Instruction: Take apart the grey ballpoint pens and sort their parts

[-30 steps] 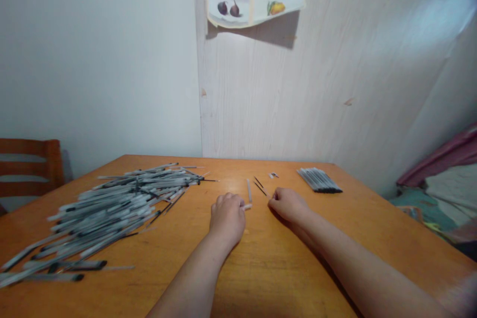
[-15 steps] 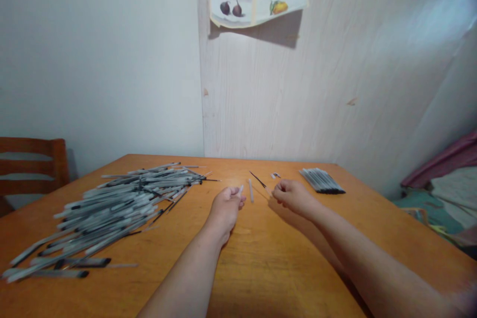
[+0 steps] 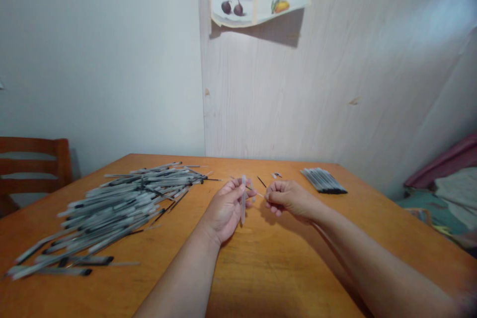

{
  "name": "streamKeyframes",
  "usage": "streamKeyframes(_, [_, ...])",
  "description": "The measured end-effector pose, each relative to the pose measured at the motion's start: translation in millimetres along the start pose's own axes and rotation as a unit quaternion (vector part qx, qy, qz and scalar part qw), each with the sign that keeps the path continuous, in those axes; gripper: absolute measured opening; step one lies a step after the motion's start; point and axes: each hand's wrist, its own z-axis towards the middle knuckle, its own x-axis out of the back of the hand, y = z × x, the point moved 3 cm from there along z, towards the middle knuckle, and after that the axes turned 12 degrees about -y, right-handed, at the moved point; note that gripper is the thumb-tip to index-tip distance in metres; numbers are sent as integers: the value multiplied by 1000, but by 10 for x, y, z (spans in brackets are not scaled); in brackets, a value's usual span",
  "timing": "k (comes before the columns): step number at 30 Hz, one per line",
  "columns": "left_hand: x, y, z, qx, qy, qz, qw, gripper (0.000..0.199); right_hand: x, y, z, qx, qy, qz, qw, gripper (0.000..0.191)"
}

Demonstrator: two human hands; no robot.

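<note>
Between the thumb and fingers of my left hand [image 3: 225,206] a translucent pen barrel [image 3: 243,211] stands nearly upright. My right hand [image 3: 280,198] is closed in a pinch on a thin pen refill [image 3: 260,194], pale near the fingers and dark farther along. The refill points left, and its far part passes behind the barrel. Just behind the left fingers another pale tube [image 3: 253,199] shows, partly covered. On the table beyond the hands lies a thin black refill [image 3: 262,181].
A large heap of pens and parts [image 3: 122,208] spreads over the table's left side. A neat row of black-ended pens [image 3: 323,181] lies at the right. Small pieces [image 3: 276,175] sit near the back. A wooden chair [image 3: 33,164] stands at the left, by the wall.
My left hand has turned and lifted, bringing the barrel upright. My right hand has moved left with a refill, whose end now reaches the left hand.
</note>
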Motion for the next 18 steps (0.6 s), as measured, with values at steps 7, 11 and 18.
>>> streamKeyframes(7, [-12,40,1,-34,21,-52,998,12,-108,-38,-1,41,6,40,998,21])
streamKeyframes(11, [16,63,24,-42,29,-96,994,10,-144,-123,-26,119,10,57,991,31])
streamKeyframes(18, [-61,31,0,-5,-15,-98,995,10,-212,-185,-25,183,79,88,976,30])
